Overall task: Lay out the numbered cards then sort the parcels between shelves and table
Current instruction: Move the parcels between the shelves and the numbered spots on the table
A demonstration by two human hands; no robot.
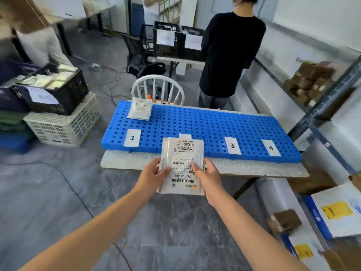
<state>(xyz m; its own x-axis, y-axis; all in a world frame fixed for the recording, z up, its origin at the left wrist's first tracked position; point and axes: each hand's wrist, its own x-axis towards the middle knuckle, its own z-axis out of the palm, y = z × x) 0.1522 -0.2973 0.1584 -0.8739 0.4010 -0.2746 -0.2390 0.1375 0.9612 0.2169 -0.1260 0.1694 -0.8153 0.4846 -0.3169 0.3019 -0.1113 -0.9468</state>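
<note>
In the centre of the frame the person holds a flat white parcel (183,153) in both hands above the near edge of the table (136,161). The left hand (156,173) grips the parcel's left edge, with the thumb on top and the fingers underneath. The right hand (209,177) grips the right edge, its thumb pressed on the printed label, so both hands are clamped on the parcel. The parcel's far end overlaps the near edge of the blue mat (244,126) that covers the tabletop. White numbered cards lie along that near edge: card 1 (132,137) to the left of the parcel, and card 3 (232,145) and card 4 (271,147) to its right. Another card (185,136) shows just past the parcel's far end, its number hidden. A small stack of parcels (139,111) sits near the mat's far left corner. A white chair (158,89) stands behind the table, and a second person in a black top (230,51) stands at the upper right, back turned. Along the right edge of the frame, a metal shelf (322,106) holds brown boxes (310,81). At the left, a black crate (74,94) rests on a cream crate (64,122). White boxes (336,229) with yellow labels lie at the lower right.
</note>
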